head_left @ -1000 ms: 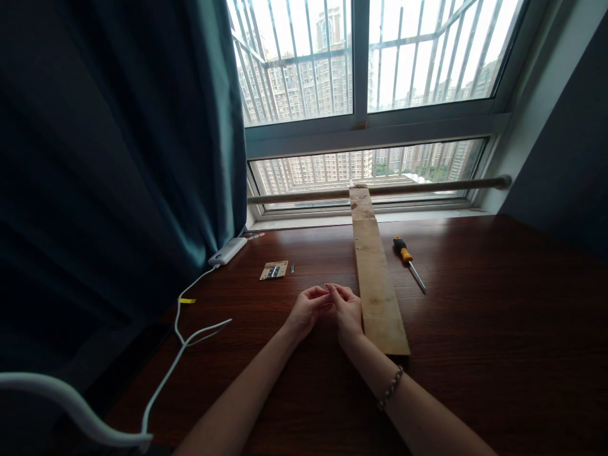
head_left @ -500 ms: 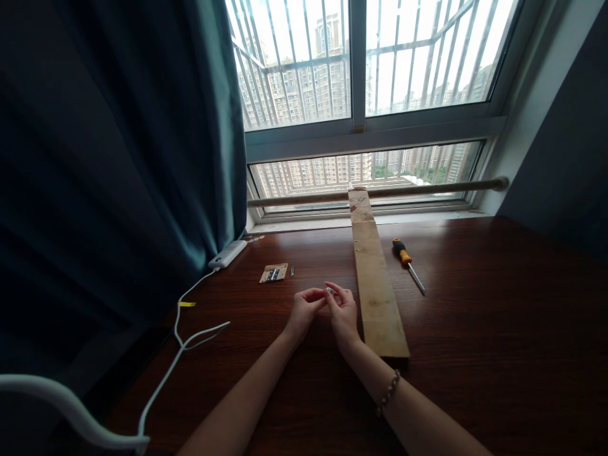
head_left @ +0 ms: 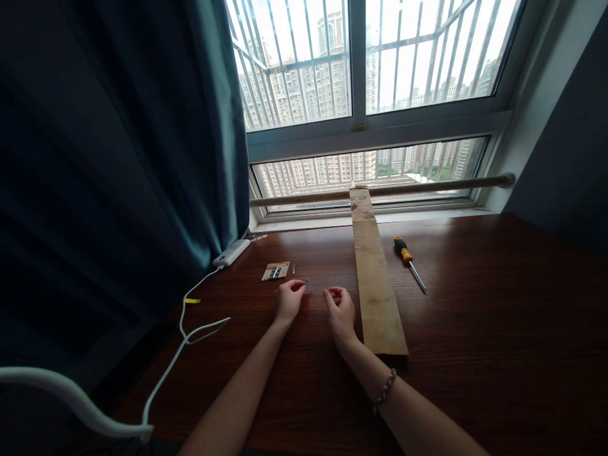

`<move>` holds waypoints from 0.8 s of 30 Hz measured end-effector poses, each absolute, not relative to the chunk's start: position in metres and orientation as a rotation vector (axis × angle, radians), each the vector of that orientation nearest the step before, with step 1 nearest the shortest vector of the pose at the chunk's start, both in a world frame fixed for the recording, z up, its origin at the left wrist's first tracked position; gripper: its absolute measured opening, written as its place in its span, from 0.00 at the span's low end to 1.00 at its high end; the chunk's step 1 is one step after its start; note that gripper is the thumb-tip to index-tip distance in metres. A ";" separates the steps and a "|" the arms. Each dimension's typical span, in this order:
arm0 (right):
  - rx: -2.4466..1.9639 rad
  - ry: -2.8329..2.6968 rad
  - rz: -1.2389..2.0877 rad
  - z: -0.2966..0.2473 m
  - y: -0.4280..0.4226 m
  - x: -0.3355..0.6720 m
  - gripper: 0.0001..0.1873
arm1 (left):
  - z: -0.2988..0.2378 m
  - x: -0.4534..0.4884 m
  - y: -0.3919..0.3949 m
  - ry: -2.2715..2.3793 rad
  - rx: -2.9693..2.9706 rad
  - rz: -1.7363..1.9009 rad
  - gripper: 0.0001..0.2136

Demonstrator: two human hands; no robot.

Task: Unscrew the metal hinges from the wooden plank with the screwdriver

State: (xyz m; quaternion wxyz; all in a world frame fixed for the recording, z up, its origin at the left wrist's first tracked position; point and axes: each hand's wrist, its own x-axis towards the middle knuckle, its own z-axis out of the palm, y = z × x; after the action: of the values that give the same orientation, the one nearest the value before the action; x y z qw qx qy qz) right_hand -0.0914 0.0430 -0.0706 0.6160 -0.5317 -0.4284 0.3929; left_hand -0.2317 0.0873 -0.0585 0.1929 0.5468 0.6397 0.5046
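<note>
My left hand (head_left: 289,299) is closed in a pinch on a small dark metal piece (head_left: 306,281), too small to make out well. To its right my right hand (head_left: 340,310) is held with curled fingers, a gap showing between thumb and forefinger and nothing visible in it. Just beyond my left hand lie a short dark metal part (head_left: 293,269) and a light brown card (head_left: 282,266) bearing metal pieces. A long wooden board (head_left: 377,285) runs along the right side of my right hand, not touched by it.
Right of the board lies a screwdriver (head_left: 409,259) with a black and yellow handle. On the left, a white power strip (head_left: 232,253) and its white cable (head_left: 164,373) lie near the blue curtain (head_left: 209,158). A barred window (head_left: 304,57) stands behind the brown table (head_left: 475,329).
My hands were together over a small shiny thing; they are now apart. The left hand has moved left with a small metal piece, and the right hand's fingers have loosened.
</note>
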 end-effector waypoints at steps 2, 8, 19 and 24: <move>-1.233 -0.999 0.894 -0.070 0.042 -0.092 0.16 | -0.058 -0.239 0.101 1.914 1.586 1.381 0.06; -1.234 -1.032 0.886 -0.067 0.039 -0.092 0.14 | -0.048 -0.240 0.142 2.369 1.675 1.036 0.07; -1.268 -1.080 0.870 -0.062 0.038 -0.092 0.13 | -0.055 -0.226 0.154 2.681 1.881 0.688 0.10; -1.283 -1.096 0.858 -0.061 0.036 -0.091 0.13 | -0.060 -0.229 0.156 2.737 1.915 0.596 0.10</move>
State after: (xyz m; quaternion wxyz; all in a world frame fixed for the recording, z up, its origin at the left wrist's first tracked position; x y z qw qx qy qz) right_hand -0.0907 0.0364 -0.0612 0.5846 -0.5499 -0.4697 0.3677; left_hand -0.2289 0.1561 -0.0597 -0.1256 0.5598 0.8002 0.1744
